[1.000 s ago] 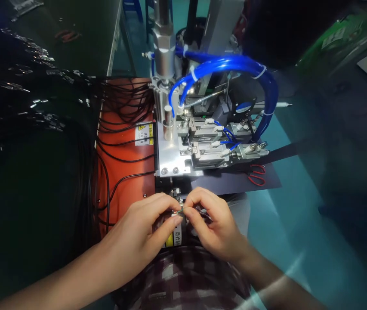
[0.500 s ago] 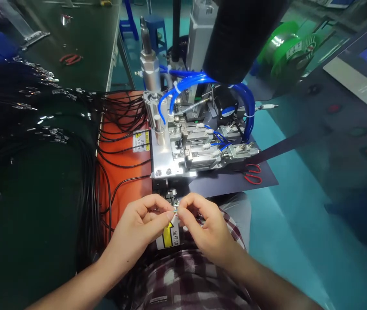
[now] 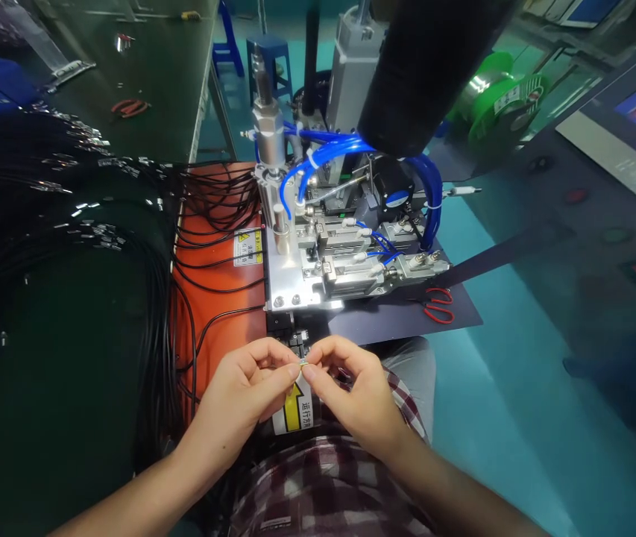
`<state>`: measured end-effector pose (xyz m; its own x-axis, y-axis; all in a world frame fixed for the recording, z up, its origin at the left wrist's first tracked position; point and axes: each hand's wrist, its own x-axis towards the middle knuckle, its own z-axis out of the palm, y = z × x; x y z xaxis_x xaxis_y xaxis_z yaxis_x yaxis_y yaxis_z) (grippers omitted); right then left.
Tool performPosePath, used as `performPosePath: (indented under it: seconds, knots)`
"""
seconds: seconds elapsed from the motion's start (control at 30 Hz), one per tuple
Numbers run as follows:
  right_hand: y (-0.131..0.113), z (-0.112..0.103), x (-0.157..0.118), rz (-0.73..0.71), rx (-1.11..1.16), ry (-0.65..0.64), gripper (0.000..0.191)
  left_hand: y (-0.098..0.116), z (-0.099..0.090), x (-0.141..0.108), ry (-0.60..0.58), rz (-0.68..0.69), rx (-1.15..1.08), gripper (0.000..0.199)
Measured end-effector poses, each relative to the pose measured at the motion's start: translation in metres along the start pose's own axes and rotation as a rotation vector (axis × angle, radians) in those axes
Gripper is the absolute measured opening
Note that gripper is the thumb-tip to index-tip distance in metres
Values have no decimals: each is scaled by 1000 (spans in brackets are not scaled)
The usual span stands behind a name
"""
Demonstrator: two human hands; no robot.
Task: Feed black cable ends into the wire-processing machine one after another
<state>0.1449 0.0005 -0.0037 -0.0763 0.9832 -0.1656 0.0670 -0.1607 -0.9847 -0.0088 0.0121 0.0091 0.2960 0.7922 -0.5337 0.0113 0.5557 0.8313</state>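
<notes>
My left hand [image 3: 251,382] and my right hand [image 3: 353,382] meet in front of my body, each with thumb and forefinger pinched. Between the fingertips are thin wires [image 3: 303,364], only a tiny bit of which shows; the fingers cover the rest. Just behind the fingertips is a small black fixture [image 3: 298,341] at the front of the machine. Beneath my hands lies a white label [image 3: 294,414] with a yellow arrow.
A metal machine [image 3: 289,280] with blue air tubes [image 3: 345,142] stands ahead. Black cables [image 3: 155,321] hang over the left bench and run across the orange surface [image 3: 214,268]. Red-handled scissors [image 3: 439,306] lie right of the machine, red-handled pliers [image 3: 130,109] on the left bench.
My fingertips have drawn closer together, so less of the wires shows between them. The view has shifted slightly; the machine and cables stand as before.
</notes>
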Motion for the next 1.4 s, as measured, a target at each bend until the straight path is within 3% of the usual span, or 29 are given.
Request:
performPosePath:
  seconds: [0.13, 0.27, 0.7, 0.97, 1.17, 1.4]
  knots:
    - [-1, 2, 3, 164, 193, -53, 7, -3, 0, 0, 8, 14, -22, 20]
    - [1, 3, 3, 226, 274, -61, 10, -4, 0, 1, 17, 22, -32, 19]
    - [5, 2, 1, 3, -6, 35, 8, -6, 2, 4, 17, 10, -22, 20]
    - [6, 3, 0, 169, 191, -103, 15, -9, 4, 1, 78, 71, -9, 20]
    - [3, -3, -4, 17, -100, -38, 13, -5, 5, 0, 72, 19, 29, 24]
    - [6, -6, 1, 183, 125, -85, 12, -6, 1, 3, 50, -41, -2, 22]
